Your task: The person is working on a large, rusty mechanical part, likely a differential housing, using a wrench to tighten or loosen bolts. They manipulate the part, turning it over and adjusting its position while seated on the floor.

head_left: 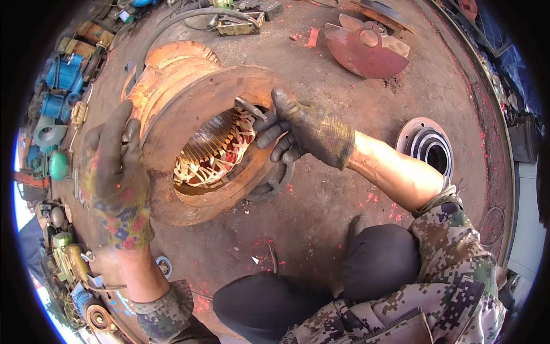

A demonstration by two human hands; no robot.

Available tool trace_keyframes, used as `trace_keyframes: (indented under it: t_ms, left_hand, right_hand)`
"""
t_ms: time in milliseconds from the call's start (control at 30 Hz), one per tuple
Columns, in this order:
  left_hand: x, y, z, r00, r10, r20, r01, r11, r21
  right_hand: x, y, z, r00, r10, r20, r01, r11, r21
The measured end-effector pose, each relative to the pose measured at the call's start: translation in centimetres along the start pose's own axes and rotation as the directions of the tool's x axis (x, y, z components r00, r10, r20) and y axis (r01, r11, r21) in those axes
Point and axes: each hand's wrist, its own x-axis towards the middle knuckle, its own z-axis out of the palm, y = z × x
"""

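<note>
In front of me a motor stator housing [226, 86] lies on its side, rusty orange, its wide round flange facing me. Inside its opening show the copper-coloured slots and the white-laced winding [215, 166]. My left hand [117, 178], in a dark, flower-patterned work glove, is raised at the flange's left edge with fingers stretched and apart. It holds nothing visible; whether it touches the flange I cannot tell. My right hand [309, 126], gloved too, is at the opening's upper right, its fingers closed on a short grey metal bar [248, 106] that points at the winding.
A dark red half-round plate [366, 51] lies at the far right. Nearer on the right is a round bearing cover [425, 146]. A tool tray [240, 24] stands at the back beside a thick hose [166, 26]. Blue motors [64, 73] and other parts line the left side.
</note>
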Motion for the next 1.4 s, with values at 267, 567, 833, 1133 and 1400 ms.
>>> trace_keyframes:
  t_ms: [267,567,833,1133,1400]
  left_hand:
    - [1.0,-1.8,4.1,0.935,-0.312,0.169,0.354,0.854,-0.382]
    - [0.7,-4.2,4.8,0.993,-0.081,0.086,0.11,0.897,-0.428]
    - [0.8,-4.3,4.1,0.945,-0.231,0.231,0.32,0.799,-0.51]
    - [1.4,-5.1,4.3,0.94,-0.266,0.215,0.339,0.805,-0.487]
    - [1.0,-3.2,6.3,0.949,-0.269,0.162,0.314,0.845,-0.433]
  right_hand:
    - [1.6,-5.5,3.6,0.967,0.15,-0.204,-0.175,0.978,-0.112]
    - [1.7,-5.6,7.9,0.8,-0.438,-0.409,-0.27,0.345,-0.899]
    - [3.0,-4.9,8.8,0.845,0.108,-0.523,-0.091,0.994,0.058]
    - [0.9,-4.3,11.1,0.668,-0.501,-0.55,-0.093,0.677,-0.73]
    - [1.7,-2.3,7.5,0.661,-0.417,-0.624,-0.183,0.717,-0.673]
